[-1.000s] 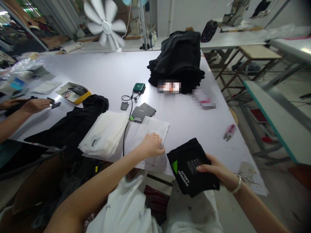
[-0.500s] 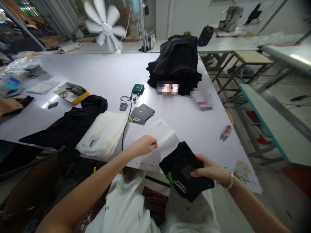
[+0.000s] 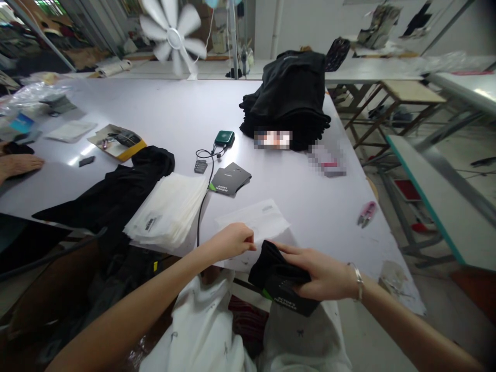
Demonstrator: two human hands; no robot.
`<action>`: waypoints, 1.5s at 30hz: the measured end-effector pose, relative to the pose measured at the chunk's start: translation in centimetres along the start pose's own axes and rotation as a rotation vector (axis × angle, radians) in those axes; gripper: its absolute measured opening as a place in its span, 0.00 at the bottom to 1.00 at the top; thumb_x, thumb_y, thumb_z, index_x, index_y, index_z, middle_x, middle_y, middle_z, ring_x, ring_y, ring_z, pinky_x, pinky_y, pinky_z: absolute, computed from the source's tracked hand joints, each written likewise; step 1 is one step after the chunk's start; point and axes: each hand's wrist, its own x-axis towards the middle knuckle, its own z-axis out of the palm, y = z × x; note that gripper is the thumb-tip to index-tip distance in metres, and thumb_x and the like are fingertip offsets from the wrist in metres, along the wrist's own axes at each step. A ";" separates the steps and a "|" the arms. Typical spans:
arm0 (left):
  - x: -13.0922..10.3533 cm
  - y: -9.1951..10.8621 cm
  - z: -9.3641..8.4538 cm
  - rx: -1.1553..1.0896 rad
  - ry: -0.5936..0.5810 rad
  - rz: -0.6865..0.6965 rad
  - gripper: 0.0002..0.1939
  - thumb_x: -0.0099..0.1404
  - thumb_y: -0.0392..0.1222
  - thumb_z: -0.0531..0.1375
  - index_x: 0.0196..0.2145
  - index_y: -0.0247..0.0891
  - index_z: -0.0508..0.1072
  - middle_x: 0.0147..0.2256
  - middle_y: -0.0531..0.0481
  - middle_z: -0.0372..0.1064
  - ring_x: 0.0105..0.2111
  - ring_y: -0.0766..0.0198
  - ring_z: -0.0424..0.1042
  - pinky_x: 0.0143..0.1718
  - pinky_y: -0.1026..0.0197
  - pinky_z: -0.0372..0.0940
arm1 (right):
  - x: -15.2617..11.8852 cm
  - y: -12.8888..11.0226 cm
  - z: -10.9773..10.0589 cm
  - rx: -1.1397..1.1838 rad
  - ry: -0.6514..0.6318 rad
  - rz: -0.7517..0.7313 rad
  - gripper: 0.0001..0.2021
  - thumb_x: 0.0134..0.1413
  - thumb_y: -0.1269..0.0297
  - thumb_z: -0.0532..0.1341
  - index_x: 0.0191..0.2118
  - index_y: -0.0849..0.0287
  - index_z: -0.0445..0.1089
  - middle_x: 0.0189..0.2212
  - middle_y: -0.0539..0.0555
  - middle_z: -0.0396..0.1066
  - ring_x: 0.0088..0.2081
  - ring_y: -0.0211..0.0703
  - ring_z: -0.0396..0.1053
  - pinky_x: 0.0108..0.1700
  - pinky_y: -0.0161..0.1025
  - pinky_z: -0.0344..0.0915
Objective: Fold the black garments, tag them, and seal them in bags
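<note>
My right hand (image 3: 315, 271) is wrapped round a folded black cloth item (image 3: 271, 266) with a dark printed card (image 3: 294, 301) on its lower side, above my lap at the table's front edge. My left hand (image 3: 237, 240) is closed on the near edge of a translucent white bag (image 3: 259, 219) lying on the table. A stack of similar white bags (image 3: 166, 209) is left of it. Dark printed cards (image 3: 230, 179) lie behind the bag.
A tall pile of black garments (image 3: 290, 98) stands at the back. Pink snips (image 3: 367, 213) lie right, a green device (image 3: 225, 138) with a cable behind the cards. At left are black cloth (image 3: 116, 186), an open box (image 3: 116, 142) and another person's hand (image 3: 19, 165).
My right hand has turned over the black item, tilting its card downward, and brought it closer to my left hand. The white bag's far edge has dropped lower. The other person's hand now lies flatter.
</note>
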 end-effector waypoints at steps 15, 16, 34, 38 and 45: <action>-0.6 -0.4 -0.3 -0.399 0.015 -0.048 0.12 0.55 0.46 0.59 0.26 0.33 0.71 0.25 0.53 0.68 0.26 0.70 0.64 0.27 0.69 0.55 | -0.2 0.0 -0.2 -0.084 0.049 0.021 0.22 0.35 0.73 0.56 0.44 0.57 0.64 0.57 0.55 0.49 0.40 0.42 0.66 0.40 0.36 0.62; -0.6 -0.4 -0.2 -0.414 0.030 -0.051 0.12 0.55 0.47 0.59 0.26 0.33 0.70 0.25 0.53 0.68 0.27 0.70 0.64 0.27 0.69 0.55 | -0.1 0.1 -0.2 -0.074 0.055 0.021 0.21 0.35 0.73 0.56 0.42 0.58 0.65 0.56 0.55 0.50 0.41 0.42 0.66 0.41 0.36 0.62; 0.5 -1.5 -1.2 -0.485 -0.355 0.019 0.13 0.57 0.47 0.57 0.34 0.34 0.70 0.31 0.52 0.67 0.32 0.68 0.64 0.32 0.68 0.58 | 1.0 0.1 -0.2 -0.065 0.053 -0.050 0.20 0.36 0.74 0.55 0.42 0.59 0.67 0.49 0.54 0.61 0.46 0.44 0.63 0.49 0.38 0.59; 0.3 -1.7 -1.8 -0.510 -0.397 0.050 0.12 0.55 0.46 0.58 0.34 0.35 0.71 0.31 0.52 0.68 0.32 0.68 0.65 0.33 0.68 0.58 | 0.8 -0.3 -0.2 -0.064 0.046 -0.040 0.22 0.36 0.73 0.55 0.43 0.59 0.66 0.52 0.54 0.59 0.48 0.45 0.61 0.51 0.38 0.58; 0.8 -0.9 -0.8 -0.595 -0.335 0.010 0.12 0.53 0.44 0.59 0.34 0.33 0.71 0.29 0.52 0.67 0.30 0.69 0.64 0.30 0.68 0.59 | 0.7 -0.4 0.2 -0.099 0.024 -0.033 0.24 0.36 0.73 0.54 0.45 0.58 0.65 0.55 0.53 0.55 0.46 0.45 0.64 0.49 0.39 0.59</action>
